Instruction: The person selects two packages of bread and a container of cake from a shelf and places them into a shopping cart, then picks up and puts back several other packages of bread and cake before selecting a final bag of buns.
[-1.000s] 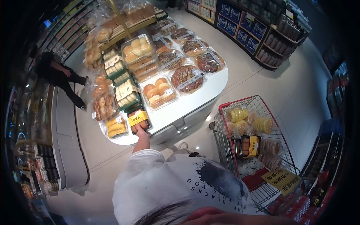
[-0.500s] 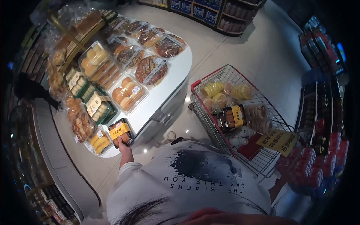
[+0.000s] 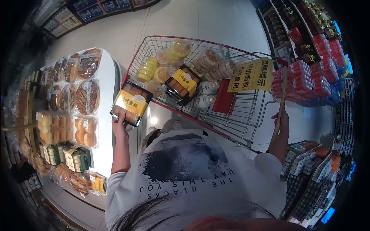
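My left hand [image 3: 120, 124] grips a black-bottomed pack of egg cakes [image 3: 133, 102] with a yellow label. Its thumb lies over the near edge, and the fingers underneath are hidden. The pack hovers at the left rim of the shopping cart [image 3: 183, 111]. My right hand [image 3: 282, 120] is closed around the cart's handle bar [image 3: 284, 86]. Inside the cart lie similar packs of egg cakes [image 3: 182, 82], bagged yellow rolls [image 3: 147, 69], bagged brown round pastries [image 3: 208, 59] and white bottles [image 3: 206, 100]. A yellow sign [image 3: 251, 75] hangs beside a red panel [image 3: 223, 98] near the handle.
On the left stands a white display table [image 3: 107, 77] with boxed buns [image 3: 85, 132], wrapped round breads [image 3: 87, 96] and green-tray packs [image 3: 77, 158]. Red drink packs [image 3: 300, 75] are stacked to the right. Shelves [image 3: 104, 9] line the far side.
My left hand has lifted the egg cake pack off the display table and carried it to the cart's rim. The view has turned towards the cart, and my right hand on the handle shows better.
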A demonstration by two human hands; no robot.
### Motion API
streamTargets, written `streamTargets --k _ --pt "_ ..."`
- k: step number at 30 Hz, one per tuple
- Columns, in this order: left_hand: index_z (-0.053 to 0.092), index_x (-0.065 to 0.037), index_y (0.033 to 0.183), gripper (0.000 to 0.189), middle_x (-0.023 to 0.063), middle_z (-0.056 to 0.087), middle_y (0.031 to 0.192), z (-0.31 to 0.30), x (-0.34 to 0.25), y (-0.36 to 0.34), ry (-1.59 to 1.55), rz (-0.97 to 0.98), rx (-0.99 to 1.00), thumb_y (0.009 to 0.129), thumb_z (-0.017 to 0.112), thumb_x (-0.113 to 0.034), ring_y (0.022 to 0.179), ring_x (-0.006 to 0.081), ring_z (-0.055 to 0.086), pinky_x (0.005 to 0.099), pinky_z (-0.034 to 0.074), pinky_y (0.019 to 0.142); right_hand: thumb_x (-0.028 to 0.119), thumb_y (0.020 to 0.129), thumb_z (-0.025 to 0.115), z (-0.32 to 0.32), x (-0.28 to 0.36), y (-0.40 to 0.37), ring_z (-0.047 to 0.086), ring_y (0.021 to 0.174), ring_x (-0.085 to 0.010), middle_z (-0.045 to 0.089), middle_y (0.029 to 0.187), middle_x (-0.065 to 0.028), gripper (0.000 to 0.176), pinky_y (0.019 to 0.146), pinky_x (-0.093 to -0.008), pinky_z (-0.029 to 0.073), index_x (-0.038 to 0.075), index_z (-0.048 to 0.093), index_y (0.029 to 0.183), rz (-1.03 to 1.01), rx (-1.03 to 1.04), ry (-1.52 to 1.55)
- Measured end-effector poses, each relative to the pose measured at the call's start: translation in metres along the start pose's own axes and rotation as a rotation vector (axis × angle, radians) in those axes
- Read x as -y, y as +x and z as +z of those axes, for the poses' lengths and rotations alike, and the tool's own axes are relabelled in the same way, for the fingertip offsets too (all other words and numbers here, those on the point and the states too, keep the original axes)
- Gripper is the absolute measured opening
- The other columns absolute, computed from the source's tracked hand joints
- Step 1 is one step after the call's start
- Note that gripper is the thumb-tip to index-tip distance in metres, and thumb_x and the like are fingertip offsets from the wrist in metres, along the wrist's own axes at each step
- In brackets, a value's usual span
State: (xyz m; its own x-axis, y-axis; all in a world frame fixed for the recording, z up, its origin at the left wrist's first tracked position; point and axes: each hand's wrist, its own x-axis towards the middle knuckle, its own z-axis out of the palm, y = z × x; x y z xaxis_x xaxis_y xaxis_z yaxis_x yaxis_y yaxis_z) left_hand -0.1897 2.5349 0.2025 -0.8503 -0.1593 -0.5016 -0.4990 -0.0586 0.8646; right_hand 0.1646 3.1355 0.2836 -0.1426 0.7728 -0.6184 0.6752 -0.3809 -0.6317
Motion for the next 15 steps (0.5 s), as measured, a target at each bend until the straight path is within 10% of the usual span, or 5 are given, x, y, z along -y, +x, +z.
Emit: streamTargets --k 15 --pt "0.05 0.0 0.107 0.05 0.0091 0.058 0.099 0.206 -0.001 0.091 0.203 -0.219 0.281 0.073 0.071 -0.029 0.087 0.0217 0.057 0.0369 0.045 0.073 0.059 0.085 0.038 0.009 0.005 -0.013 0.041 0.032 -0.0122 0.047 0.049 -0.0054 0.055 0.03 -0.0235 0.032 0.004 0.047 0.077 0.094 -0.12 0.072"
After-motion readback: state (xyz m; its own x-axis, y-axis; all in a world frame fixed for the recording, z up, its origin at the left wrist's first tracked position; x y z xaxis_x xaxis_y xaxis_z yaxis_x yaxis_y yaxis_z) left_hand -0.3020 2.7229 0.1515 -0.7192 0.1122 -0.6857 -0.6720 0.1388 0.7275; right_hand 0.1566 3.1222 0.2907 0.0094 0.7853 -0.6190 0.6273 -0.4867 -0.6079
